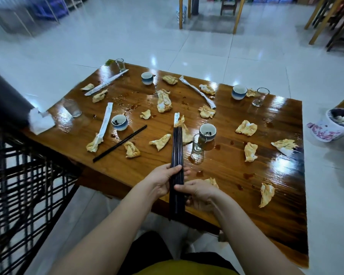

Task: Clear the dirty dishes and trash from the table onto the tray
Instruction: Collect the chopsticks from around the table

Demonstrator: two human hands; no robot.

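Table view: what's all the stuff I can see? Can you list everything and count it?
Table: one, shiny brown wood, middle of view.
Tea cups: four, blue and white, spread over the table.
Glasses: four, clear, spread over the table.
Crumpled napkins: over a dozen, stained yellowish, scattered across the table.
Paper sleeves: at least three, white, on the table.
Loose chopsticks: one pair, black, lying on the table's near left part.
Tissue: one, white, left table edge.
Bin: one, white with flowers, on the floor at right.
Chopstick bundle: one, dark, over the near edge.
Hands: two; left hand and right hand both hold the bundle.
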